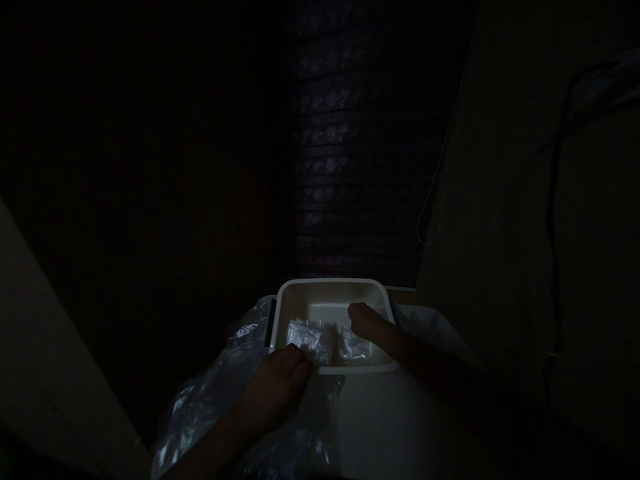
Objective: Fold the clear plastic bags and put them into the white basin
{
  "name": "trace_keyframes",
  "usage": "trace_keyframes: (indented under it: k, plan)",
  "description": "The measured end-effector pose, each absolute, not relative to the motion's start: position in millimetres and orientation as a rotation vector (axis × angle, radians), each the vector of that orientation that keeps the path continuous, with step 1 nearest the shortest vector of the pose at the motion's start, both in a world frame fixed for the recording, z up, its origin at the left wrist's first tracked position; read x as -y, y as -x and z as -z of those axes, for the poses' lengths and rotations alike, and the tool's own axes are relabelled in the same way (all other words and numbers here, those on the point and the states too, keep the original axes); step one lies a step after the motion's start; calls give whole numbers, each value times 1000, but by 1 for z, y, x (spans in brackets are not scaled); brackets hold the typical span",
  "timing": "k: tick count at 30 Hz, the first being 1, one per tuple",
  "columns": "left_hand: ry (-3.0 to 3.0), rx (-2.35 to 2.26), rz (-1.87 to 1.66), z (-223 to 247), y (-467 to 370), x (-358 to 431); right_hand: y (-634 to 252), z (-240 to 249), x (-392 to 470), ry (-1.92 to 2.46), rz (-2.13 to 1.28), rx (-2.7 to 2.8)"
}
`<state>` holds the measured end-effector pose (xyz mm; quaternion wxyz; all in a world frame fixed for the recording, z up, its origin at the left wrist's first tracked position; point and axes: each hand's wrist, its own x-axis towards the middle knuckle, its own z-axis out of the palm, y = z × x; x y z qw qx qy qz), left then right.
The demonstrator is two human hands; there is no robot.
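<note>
A pale rectangular basin [330, 283] holds clear plastic packets, in two groups. My left hand [283, 380] is at the basin's near left rim, its fingers curled beside the left packets [307, 337]; whether it grips one is too dark to tell. Over the right part of the basin is my right hand [365, 320], closed, just above the right packets [354, 345]. What its fingers hold, if anything, cannot be made out.
Crumpled clear plastic sheeting [215, 393] lies left of the basin and in front of it, on a white surface [385, 413]. Behind stands a dark patterned blind [325, 160] with a hanging cord [443, 160]. A dark cable [551, 227] hangs at the right.
</note>
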<state>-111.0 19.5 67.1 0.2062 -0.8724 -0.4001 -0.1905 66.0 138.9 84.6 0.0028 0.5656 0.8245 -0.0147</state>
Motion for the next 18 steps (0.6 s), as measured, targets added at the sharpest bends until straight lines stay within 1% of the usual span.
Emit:
trace_keyframes:
  k: [3, 11, 15, 18]
  plan:
    - [2438, 1112, 530, -67, 111, -20, -64, -88, -142, -1729, 37, -2600]
    - [2412, 1117, 533, -70, 110, -21, -64, -80, -144, -1607, 144, -2657]
    - [2366, 1180, 494, -73, 111, -28, -75, -93, -140, -1692, 102, -2867]
    - [2337, 1241, 491, -78, 111, -35, -85, -110, -130, -1734, -3, -3006]
